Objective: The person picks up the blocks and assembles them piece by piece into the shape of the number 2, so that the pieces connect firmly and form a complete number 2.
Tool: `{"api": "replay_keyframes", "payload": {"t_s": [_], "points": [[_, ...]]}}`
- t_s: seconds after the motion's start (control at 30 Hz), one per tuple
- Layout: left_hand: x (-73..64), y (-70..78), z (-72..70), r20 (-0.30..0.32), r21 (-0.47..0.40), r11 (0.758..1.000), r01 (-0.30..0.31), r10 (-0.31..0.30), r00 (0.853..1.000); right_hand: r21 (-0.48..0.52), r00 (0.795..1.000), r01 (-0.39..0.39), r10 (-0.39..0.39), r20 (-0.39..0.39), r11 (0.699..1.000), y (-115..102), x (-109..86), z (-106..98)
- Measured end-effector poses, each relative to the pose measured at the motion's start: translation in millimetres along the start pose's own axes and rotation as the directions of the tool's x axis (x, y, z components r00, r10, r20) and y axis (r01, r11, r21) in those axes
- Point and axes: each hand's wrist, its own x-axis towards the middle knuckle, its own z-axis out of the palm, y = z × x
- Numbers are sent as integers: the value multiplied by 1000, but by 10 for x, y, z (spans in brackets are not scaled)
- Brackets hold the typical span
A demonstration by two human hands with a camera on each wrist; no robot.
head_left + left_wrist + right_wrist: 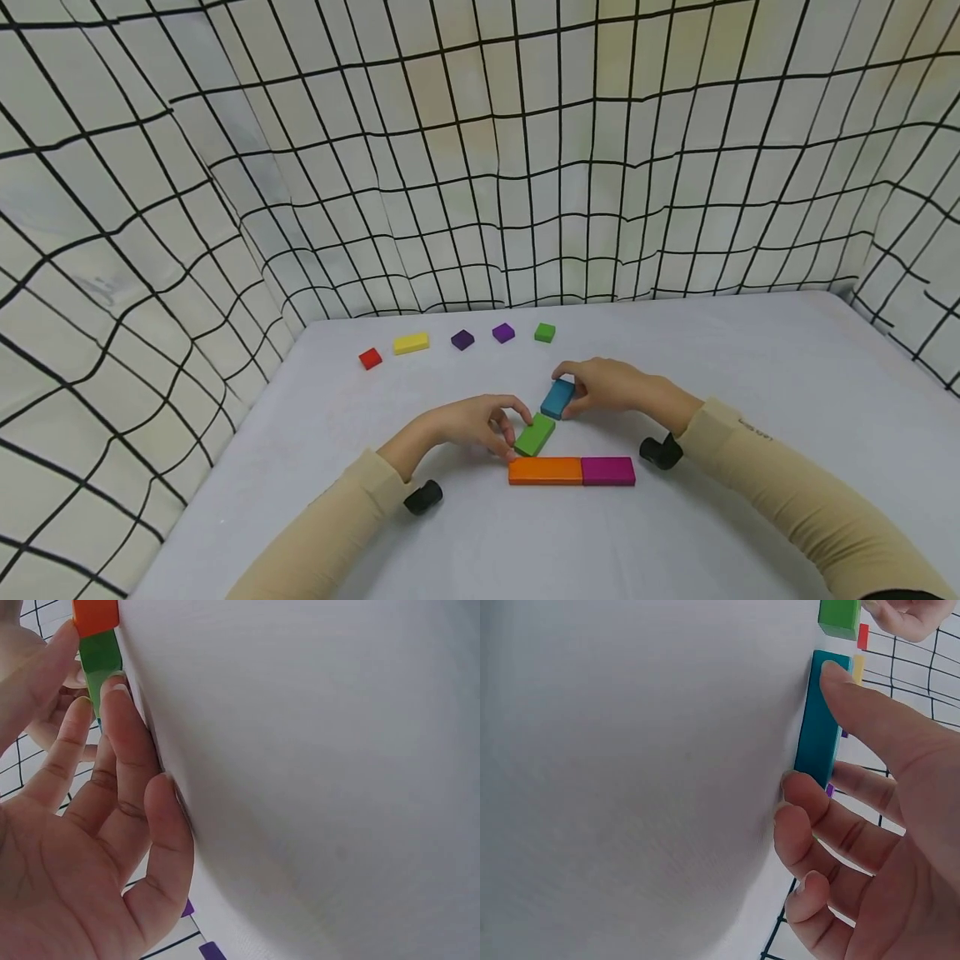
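My left hand (474, 421) spans the green block (535, 435), its index fingertip at the block's upper end and its thumb at the lower end, close to the orange block (546, 471). In the left wrist view, the remaining fingers of that hand curve beside the green block (100, 664). My right hand (609, 385) holds the blue block (557, 399) by its ends, as the right wrist view shows with the thumb on one end of the blue block (819, 720). Blue and green lie slanted, nearly end to end. A magenta block (608, 471) adjoins the orange one in a straight row.
Toward the back of the white table (712, 533) lie a red block (370, 358), a yellow block (411, 343), a dark purple block (462, 339), a purple block (503, 332) and a small green block (545, 332). Black netting (495, 175) borders the table's back and sides.
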Motion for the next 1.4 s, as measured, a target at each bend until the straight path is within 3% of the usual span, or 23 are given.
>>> {"api": "replay_keyframes", "payload": {"t_s": [1.4], "points": [[-16, 16, 8, -1, -16, 999, 37, -37, 999, 20, 1000, 7, -7, -1, 1000, -19, -26, 46]]}}
